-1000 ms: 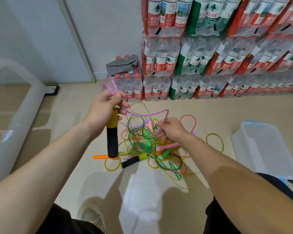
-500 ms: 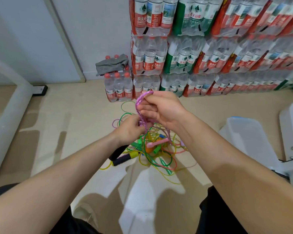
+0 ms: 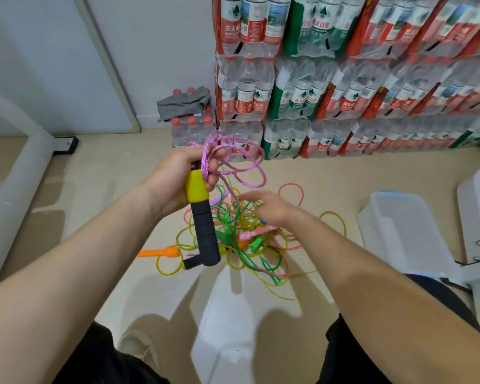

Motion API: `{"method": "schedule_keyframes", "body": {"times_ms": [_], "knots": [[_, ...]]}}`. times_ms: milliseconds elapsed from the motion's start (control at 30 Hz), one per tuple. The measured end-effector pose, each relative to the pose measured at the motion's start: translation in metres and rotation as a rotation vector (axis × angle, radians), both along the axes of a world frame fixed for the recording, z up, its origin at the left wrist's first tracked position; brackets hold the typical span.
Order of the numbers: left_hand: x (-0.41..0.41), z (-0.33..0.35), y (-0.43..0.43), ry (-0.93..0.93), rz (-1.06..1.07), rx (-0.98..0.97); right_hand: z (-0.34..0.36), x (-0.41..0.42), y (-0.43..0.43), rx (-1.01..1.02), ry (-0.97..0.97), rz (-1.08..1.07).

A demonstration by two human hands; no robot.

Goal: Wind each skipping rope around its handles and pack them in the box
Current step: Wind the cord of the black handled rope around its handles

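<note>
A beige floor [image 3: 330,173] is running back to stacked water packs [image 3: 344,79]. The left hand [image 3: 175,178] is gripping a yellow-and-black handle [image 3: 198,206], with pink rope [image 3: 241,164] looping loosely over its fingers, only partly wound. The right hand [image 3: 269,209] is hovering released over the tangled pile of ropes [image 3: 250,245]. The box [image 3: 399,228] is sitting far right, no rope showing inside; most work seems left.

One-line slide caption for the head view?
Left hand grips yellow-and-black foam handle, pink braided rope looped over it; right hand hovers above tangled coloured ropes.
</note>
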State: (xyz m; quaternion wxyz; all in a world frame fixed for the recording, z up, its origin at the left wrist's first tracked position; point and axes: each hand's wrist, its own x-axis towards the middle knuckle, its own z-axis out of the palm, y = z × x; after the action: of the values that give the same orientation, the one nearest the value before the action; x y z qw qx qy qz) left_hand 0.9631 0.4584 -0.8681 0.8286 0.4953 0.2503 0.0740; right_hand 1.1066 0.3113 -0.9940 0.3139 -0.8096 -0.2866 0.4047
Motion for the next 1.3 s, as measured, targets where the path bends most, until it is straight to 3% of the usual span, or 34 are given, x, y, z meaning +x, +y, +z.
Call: {"method": "schedule_keyframes", "body": {"times_ms": [67, 300, 367, 433, 533, 667, 733, 867, 1000, 1100, 1200, 1300], "knots": [[-0.004, 0.003, 0.007, 0.008, 0.023, -0.075, -0.014, -0.015, 0.010, -0.054, 0.080, 0.077], [-0.019, 0.006, 0.023, -0.023, 0.036, -0.255, -0.022, -0.027, 0.034, 0.017, -0.178, 0.044], [-0.022, 0.007, 0.026, -0.030, 0.007, -0.275, -0.023, -0.031, 0.038, 0.001, -0.224, -0.055], [-0.025, 0.008, 0.029, -0.043, -0.007, -0.285, -0.023, -0.031, 0.040, -0.034, -0.232, -0.087], [-0.030, 0.007, 0.035, -0.048, 0.031, -0.257, -0.028, -0.032, 0.045, -0.106, -0.204, 0.049], [-0.034, -0.001, 0.048, -0.002, 0.190, -0.116, -0.024, -0.030, 0.046, -0.022, -0.216, 0.037], [-0.033, -0.002, 0.050, 0.020, 0.231, -0.133, -0.021, -0.027, 0.044, 0.017, -0.149, 0.015], [-0.030, 0.008, 0.044, 0.004, 0.117, -0.213, -0.024, -0.030, 0.040, -0.095, -0.103, 0.164], [-0.034, 0.011, 0.039, -0.005, 0.029, -0.205, -0.034, -0.034, 0.049, -0.084, -0.192, 0.152], [-0.035, 0.006, 0.048, -0.019, 0.172, -0.053, -0.030, -0.029, 0.048, -0.081, -0.195, 0.059], [-0.034, -0.007, 0.057, 0.063, 0.240, 0.354, 0.001, -0.024, 0.045, 0.091, 0.138, -0.191], [-0.026, -0.033, 0.049, 0.238, 0.143, 0.702, 0.043, -0.019, 0.041, 0.296, 0.340, -0.396]]}}
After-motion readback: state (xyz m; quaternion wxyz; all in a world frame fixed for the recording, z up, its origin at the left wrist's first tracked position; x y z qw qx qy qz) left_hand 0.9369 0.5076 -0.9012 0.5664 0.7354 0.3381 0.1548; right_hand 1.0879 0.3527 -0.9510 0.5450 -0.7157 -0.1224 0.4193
